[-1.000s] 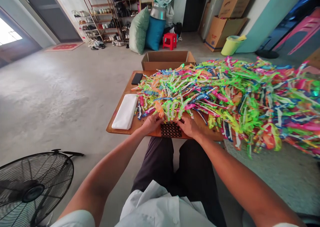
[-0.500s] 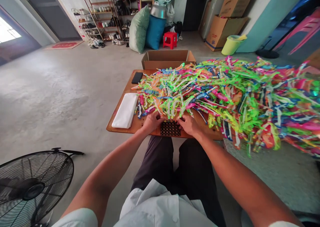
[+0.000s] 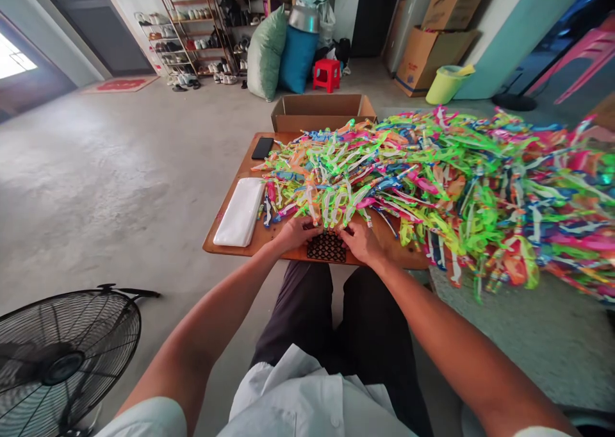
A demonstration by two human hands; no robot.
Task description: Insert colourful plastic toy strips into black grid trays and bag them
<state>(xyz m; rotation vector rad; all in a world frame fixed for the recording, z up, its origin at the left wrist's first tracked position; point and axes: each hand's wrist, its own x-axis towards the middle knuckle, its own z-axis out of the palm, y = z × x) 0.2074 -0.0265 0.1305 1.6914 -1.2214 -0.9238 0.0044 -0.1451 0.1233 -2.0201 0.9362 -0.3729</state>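
Observation:
A big heap of bright plastic toys [image 3: 432, 174] in green, pink, blue and orange covers a low wooden table [image 3: 225, 248] and spills off to the right. At the table's near edge lies a small black grid tray [image 3: 327, 248]. My left hand [image 3: 294, 232] rests at the tray's left side, fingers curled toward an orange-and-green toy at the heap's edge. My right hand [image 3: 361, 239] sits at the tray's right side, fingers bent over the near toys. What each set of fingers holds is too small to make out.
A white stack of plastic bags [image 3: 240, 211] and a black phone [image 3: 262, 148] lie on the table's left part. An open cardboard box [image 3: 319, 110] stands behind the table. A floor fan [image 3: 62, 354] is at my near left. Shoe racks, cushions, a red stool [image 3: 327, 75] line the back.
Both hands have shifted slightly forward along the tray's sides into the edge of the heap; the orange toy by the left hand has moved up and away a little.

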